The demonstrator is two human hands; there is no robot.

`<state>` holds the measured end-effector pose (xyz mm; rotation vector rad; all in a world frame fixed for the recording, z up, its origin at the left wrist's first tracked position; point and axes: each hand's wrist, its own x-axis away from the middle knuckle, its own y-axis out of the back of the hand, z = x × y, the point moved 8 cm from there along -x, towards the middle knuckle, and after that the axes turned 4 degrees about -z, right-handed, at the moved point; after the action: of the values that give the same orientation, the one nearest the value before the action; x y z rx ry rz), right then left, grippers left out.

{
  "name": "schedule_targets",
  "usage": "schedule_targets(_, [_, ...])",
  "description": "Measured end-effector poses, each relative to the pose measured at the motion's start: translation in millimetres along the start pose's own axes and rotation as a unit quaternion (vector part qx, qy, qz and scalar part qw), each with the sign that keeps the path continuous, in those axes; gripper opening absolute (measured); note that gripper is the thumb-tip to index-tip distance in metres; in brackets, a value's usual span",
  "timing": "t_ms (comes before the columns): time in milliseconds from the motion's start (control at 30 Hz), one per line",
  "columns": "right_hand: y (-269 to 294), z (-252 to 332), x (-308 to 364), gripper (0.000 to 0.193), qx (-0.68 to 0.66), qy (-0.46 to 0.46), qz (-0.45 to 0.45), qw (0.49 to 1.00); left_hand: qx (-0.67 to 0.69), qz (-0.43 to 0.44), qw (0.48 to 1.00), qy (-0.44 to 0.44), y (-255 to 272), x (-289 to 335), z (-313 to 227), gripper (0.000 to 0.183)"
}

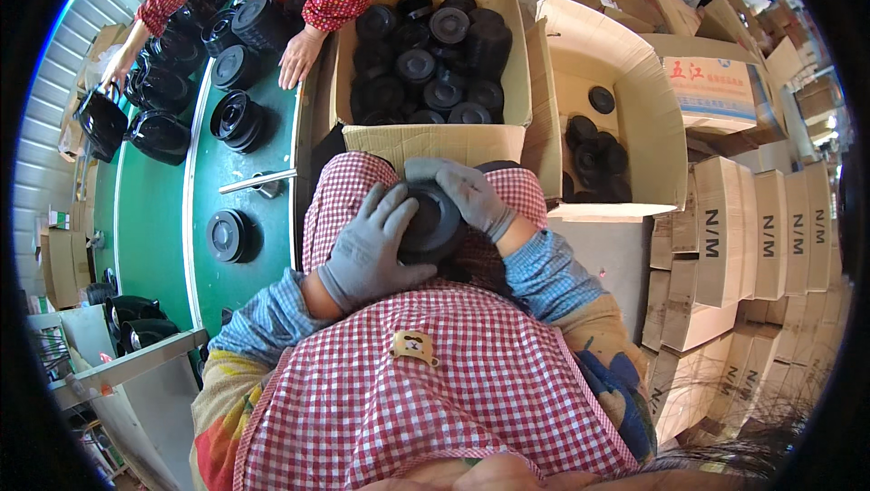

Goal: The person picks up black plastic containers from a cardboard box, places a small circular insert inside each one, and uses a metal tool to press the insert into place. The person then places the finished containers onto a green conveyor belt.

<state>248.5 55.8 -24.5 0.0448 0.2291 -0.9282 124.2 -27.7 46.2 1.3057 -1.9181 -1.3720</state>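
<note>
Left hand point(367, 244) and right hand point(468, 195) clasp the disc point(431, 223) from either side; it sits between them, round, without long axis; the box point(435, 141) stands just beyond, nearer the right.

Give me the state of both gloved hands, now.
Left hand: closed on the black round part, gripping its left side.
Right hand: closed on the same part's upper right edge.

The head camera looks steeply down from above the checked apron point(417, 400), the nearest thing to it. Its wide fisheye view also faces forward: the left hand point(367, 251) and right hand point(467, 196) near, just past the apron; an open carton point(435, 142) farther beyond it.
</note>
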Motion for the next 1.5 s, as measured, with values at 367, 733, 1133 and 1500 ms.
schedule_targets(367, [3.8, 44.2, 5.2, 0.094, 0.368, 0.102, 0.05, 0.923, -0.121, 0.11, 0.929, -0.333, -100.3, -80.5, 50.1, 0.035])
schedule_targets(733, [-46.9, 49.5, 29.7, 0.065, 0.462, 0.181, 0.221, 0.839, 0.371, 0.174, 0.824, -0.391, -103.6, -101.6, -3.5, 0.03])
schedule_targets(1133, [-29.3, 58.5, 4.5, 0.08, 0.395, 0.267, 0.147, 0.866, 0.469, 0.061, 0.881, 0.003, -38.5, -46.9, 53.0, 0.034])
schedule_targets(1500, [-54.1, 63.4, 43.3, 0.081, 0.434, 0.268, 0.263, 0.819, 0.327, 0.246, 0.912, -0.011, -68.1, -68.2, 22.7, 0.053])
